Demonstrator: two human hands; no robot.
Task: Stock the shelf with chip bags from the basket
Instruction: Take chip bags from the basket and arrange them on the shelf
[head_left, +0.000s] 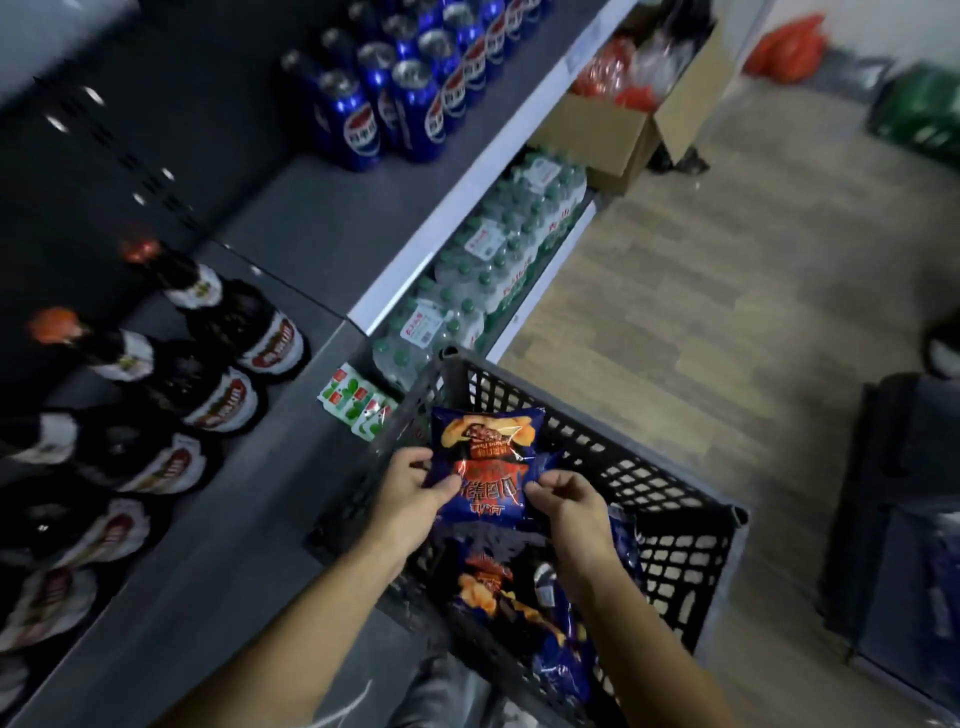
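Head view: holding one chip bag (485, 460) with both hands above the black plastic basket (675, 525). Showing a dark blue, glossy wrapper, with golden chips printed near the far end, a red patch in the middle and pale lettering toward the near end; print reading upside down from here. Crinkling slightly and catching light on the foil. Left hand (410, 491) clamping the near left edge of the bag, thumb on top and fingers curled under. Right hand (569, 501) pinching the near right corner, thumb and fingertips pressed together on the wrapper. Lying below in the basket, more chip bags (498, 587) of the same blue kind, heaped loosely, partly hidden behind the forearms. Basket walls showing a lattice of square holes, standing just beside the grey shelf (291, 244).

Standing on that shelf at the left, a row of dark glass bottles (228, 322) with red caps and red-and-white labels; further along, a group of blue cans (400, 98). Leaving a bare stretch of shelf between the two groups. Sitting on a lower level, shrink-wrapped packs of water bottles (498, 260) with green caps. Resting on the wooden floor (727, 291) beyond, an open cardboard box (623, 135). Blurring much of the far area.
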